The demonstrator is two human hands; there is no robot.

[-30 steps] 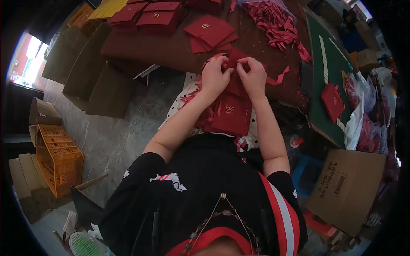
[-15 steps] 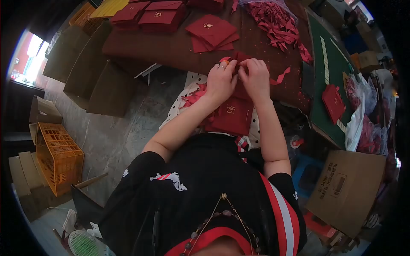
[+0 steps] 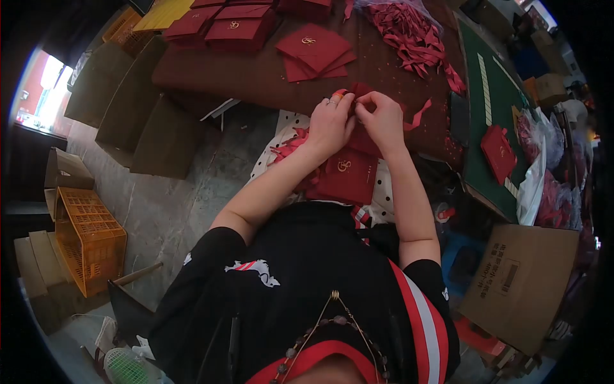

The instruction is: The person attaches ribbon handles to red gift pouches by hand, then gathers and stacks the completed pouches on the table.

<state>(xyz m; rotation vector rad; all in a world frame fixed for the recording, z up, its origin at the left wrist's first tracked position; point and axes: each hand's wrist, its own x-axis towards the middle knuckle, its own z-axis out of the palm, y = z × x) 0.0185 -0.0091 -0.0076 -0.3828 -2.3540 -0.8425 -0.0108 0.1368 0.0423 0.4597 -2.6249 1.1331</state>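
My left hand [image 3: 330,123] and my right hand [image 3: 381,120] meet fingertip to fingertip at the table's near edge, over a dark red folded piece [image 3: 365,89]. The left fingers are closed on it, with a ring and a bit of orange-red at the fingertips. My right thumb and forefinger are pinched together; what lies between them is too small to make out. Below my hands, a red envelope with a gold emblem [image 3: 345,173] rests on my lap, on a white dotted cloth [image 3: 384,192]. Red ribbons [image 3: 295,144] lie beside it, left of the envelope.
The brown-covered table [image 3: 217,73] holds stacked red envelopes [image 3: 240,27], several loose ones [image 3: 314,48] and a ribbon pile [image 3: 409,38]. A green board [image 3: 476,147] stands right. Cardboard boxes [image 3: 521,281] and an orange crate [image 3: 93,240] are around me.
My left hand has turned and moved slightly right, nearer the right one. The right hand's fingers have drawn into a pinch, and its wrist has shifted a little right.
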